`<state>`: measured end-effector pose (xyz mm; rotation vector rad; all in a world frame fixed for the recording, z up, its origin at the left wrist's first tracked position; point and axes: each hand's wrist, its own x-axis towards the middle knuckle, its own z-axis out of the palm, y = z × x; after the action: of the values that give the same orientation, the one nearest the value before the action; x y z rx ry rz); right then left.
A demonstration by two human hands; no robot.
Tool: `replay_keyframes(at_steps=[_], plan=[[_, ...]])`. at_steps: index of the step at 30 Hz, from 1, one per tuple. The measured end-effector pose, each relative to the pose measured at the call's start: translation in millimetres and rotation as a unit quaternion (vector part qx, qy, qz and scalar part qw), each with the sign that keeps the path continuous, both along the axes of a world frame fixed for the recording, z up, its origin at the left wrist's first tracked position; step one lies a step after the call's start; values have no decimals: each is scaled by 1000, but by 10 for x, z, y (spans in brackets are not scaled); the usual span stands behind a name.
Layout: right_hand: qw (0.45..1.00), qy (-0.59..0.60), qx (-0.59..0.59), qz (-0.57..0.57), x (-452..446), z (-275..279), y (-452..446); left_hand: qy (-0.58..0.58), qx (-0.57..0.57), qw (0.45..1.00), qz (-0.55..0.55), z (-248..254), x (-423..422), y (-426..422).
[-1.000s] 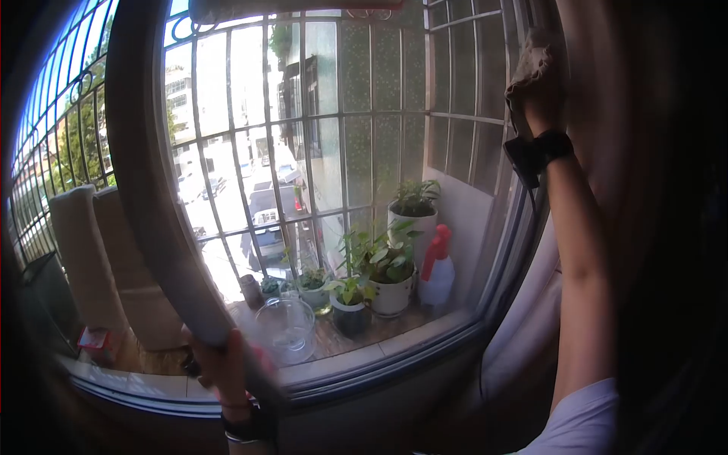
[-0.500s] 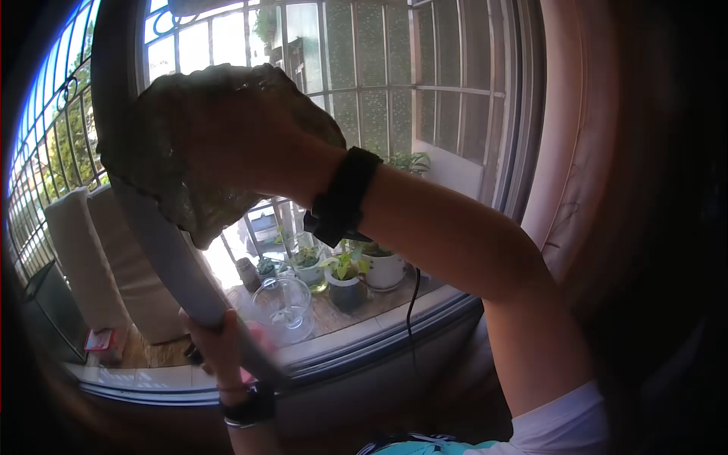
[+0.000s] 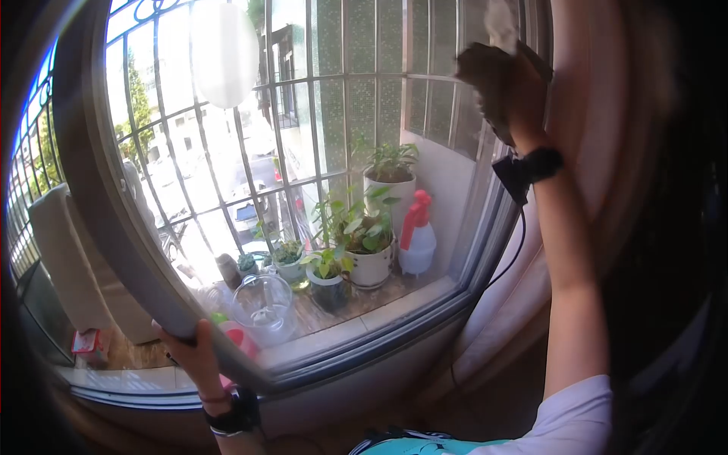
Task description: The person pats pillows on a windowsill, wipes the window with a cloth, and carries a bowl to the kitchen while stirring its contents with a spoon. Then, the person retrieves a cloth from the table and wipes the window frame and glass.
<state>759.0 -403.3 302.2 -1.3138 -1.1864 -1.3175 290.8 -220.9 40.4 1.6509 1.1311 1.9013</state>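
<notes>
Up at the top right, my right hand (image 3: 528,106) presses a dark cloth (image 3: 487,76) to the glass beside the window's right edge. The cloth is bunched and crumpled, and my fingers are mostly in shadow. At the lower left, my left hand (image 3: 196,355) is wrapped round the slanting upright of the window frame (image 3: 136,250). Each wrist wears a black band, and a thin cable hangs from the right one. Through the pane I see a clear plastic tub (image 3: 263,311) near the left hand.
Behind the glass stand several potted plants (image 3: 371,254) and a spray bottle (image 3: 418,235) with a red top. Metal bars (image 3: 277,152) cross the opening outside. Beige cushions (image 3: 72,262) lean at the left near a red box (image 3: 89,345). A pale curtain (image 3: 599,152) hangs at the right.
My right hand has carried the cloth from the upper left across to the upper right of the pane, uncovering the plants and spray bottle. My left hand stays on the frame.
</notes>
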Motion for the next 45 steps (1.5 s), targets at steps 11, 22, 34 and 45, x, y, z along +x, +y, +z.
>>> replay_keyframes(at_steps=[11, 22, 34, 45], plan=[[988, -124, 85, -28, -834, 11, 581, 37, 72, 997, -4, 11, 18, 30], [947, -316, -36, 50, -3040, -859, 1272, 20, 46, 997, -56, 66, -21, 36], [978, -183, 27, -94, -1044, -410, 307, 59, 36, 997, -36, 23, -63, 9], [951, 3, -56, -305, 239, -1207, -303, -8, 69, 997, 38, -89, -9, 95]])
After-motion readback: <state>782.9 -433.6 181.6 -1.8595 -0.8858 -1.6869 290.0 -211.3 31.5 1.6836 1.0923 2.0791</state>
